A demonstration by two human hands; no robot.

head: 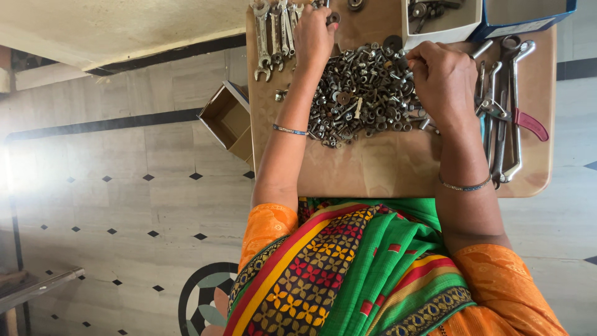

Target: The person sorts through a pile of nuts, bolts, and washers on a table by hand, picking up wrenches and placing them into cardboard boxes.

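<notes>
**Two hands at a heap of nuts and bolts**

A person leans over a small wooden table [385,168] with both arms stretched forward. Between the two hands lies a broad pile of nuts, bolts and washers [360,93], grey and rust-tinted, spread loosely across the middle of the board.

The left hand [313,36] rests at the far left edge of the pile, back facing the camera, fingers curled downward onto the metal. Whether it holds a piece cannot be told, since the fingertips are hidden under the hand. Just beyond it and to its outer side lies a row of spanners [277,34], side by side, their open jaws pointing toward the person.

The right hand [443,78] sits on the right edge of the pile, knuckles bent, fingers drawn together and pressing into the loose pieces; what, if anything, is pinched inside cannot be seen. Just to its outer side lie long metal tools [500,118], among them pliers with a red grip [532,123]. Beyond its fingertips stands a white box [444,18] with small parts inside, and next to that a blue box [528,15].

Off the table, well out from the left forearm, an open cardboard box [229,118] stands on the tiled floor [124,186].
</notes>
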